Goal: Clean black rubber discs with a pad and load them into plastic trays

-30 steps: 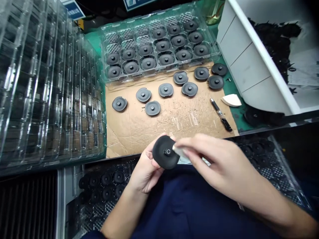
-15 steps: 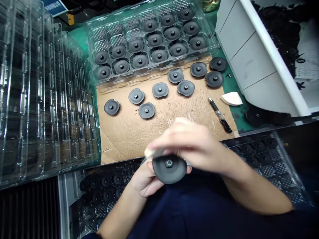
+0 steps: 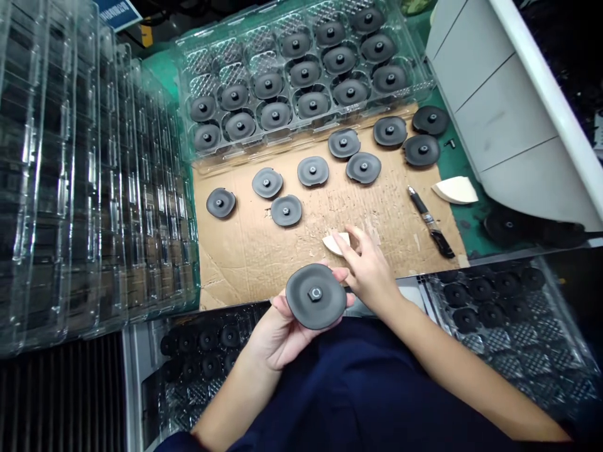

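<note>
My left hand (image 3: 277, 329) holds a round dark grey disc (image 3: 315, 296) with a small hub in its middle, face up over my lap. My right hand (image 3: 370, 267) rests on the cardboard sheet (image 3: 245, 242), fingertips touching a white wedge sponge (image 3: 336, 243) that lies on it. Whether the fingers grip the sponge or only rest on it is unclear. Several more grey discs (image 3: 286, 210) lie loose on the cardboard.
A clear tray (image 3: 301, 81) at the back holds several discs. Stacked clear trays (image 3: 85, 182) fill the left. A small brush (image 3: 431, 221) and second white sponge (image 3: 456, 189) lie right, beside a white bin (image 3: 509, 113). Trays of dark parts (image 3: 494, 301) sit near my lap.
My right hand was wiping the disc with the white sponge; it has now moved up to the cardboard with the sponge. The disc stays in my left hand.
</note>
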`<action>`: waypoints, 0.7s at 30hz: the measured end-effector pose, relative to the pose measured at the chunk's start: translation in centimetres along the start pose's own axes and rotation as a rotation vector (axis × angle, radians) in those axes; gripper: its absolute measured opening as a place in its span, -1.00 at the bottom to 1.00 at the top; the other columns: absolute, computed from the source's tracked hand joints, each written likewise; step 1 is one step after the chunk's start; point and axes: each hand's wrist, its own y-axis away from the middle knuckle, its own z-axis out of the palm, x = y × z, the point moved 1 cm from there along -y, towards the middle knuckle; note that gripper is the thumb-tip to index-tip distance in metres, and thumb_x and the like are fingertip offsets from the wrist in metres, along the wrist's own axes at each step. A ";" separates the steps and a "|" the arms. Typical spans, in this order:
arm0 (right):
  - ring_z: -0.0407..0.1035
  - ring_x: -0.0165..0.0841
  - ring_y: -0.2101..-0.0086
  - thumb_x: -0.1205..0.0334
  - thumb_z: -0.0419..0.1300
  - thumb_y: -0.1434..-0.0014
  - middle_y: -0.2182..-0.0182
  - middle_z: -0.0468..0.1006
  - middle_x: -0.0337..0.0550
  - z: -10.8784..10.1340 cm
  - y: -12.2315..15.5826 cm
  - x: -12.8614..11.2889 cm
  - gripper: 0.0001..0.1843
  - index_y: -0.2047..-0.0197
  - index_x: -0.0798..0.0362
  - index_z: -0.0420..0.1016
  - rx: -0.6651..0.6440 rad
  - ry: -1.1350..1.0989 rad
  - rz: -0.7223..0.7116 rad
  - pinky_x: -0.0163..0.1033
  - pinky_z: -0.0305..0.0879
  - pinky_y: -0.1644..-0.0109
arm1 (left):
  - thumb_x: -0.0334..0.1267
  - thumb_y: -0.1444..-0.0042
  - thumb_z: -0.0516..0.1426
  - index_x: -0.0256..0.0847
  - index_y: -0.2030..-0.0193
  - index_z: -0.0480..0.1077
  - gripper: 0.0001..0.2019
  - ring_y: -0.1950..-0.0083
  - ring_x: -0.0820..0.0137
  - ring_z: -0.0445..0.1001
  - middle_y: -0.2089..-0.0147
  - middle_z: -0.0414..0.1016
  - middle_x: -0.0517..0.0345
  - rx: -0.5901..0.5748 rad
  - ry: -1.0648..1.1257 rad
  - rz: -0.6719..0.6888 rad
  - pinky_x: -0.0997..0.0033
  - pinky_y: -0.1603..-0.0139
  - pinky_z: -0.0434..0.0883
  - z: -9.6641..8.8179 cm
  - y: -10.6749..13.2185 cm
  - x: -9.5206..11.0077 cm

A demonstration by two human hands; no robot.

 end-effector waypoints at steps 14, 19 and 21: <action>0.46 -0.28 0.30 0.29 0.06 -0.27 0.30 0.61 -0.13 -2.3 0.0 -3.4 -0.77 0.08 0.04 0.51 -0.043 -0.176 -0.073 -0.17 0.34 0.20 | -0.07 0.23 0.39 -0.10 -0.23 0.25 -0.17 -0.16 0.11 0.44 -0.11 0.50 0.02 0.233 0.014 0.268 0.11 -0.26 0.31 -0.4 -0.1 0.1; 0.43 -0.29 0.19 0.32 0.02 -0.29 0.17 0.58 -0.11 -6.0 -0.8 -8.9 -0.75 0.03 0.08 0.45 0.193 -0.267 -0.235 -0.16 0.29 0.10 | -0.12 0.20 0.39 -0.13 -0.17 0.33 -0.28 -0.18 0.11 0.41 -0.03 0.54 0.05 0.198 -0.084 0.307 0.21 -0.20 0.37 0.4 -0.2 -0.2; 0.41 -0.30 0.27 0.37 0.00 -0.29 0.27 0.58 -0.07 -6.5 -0.6 -10.9 -0.75 0.05 0.17 0.44 0.167 -0.280 -0.383 -0.15 0.26 0.15 | -0.13 0.20 0.40 -0.12 -0.17 0.33 -0.28 -0.14 0.14 0.45 -0.01 0.55 0.06 0.201 -0.120 0.308 0.29 -0.11 0.44 0.5 0.0 -0.1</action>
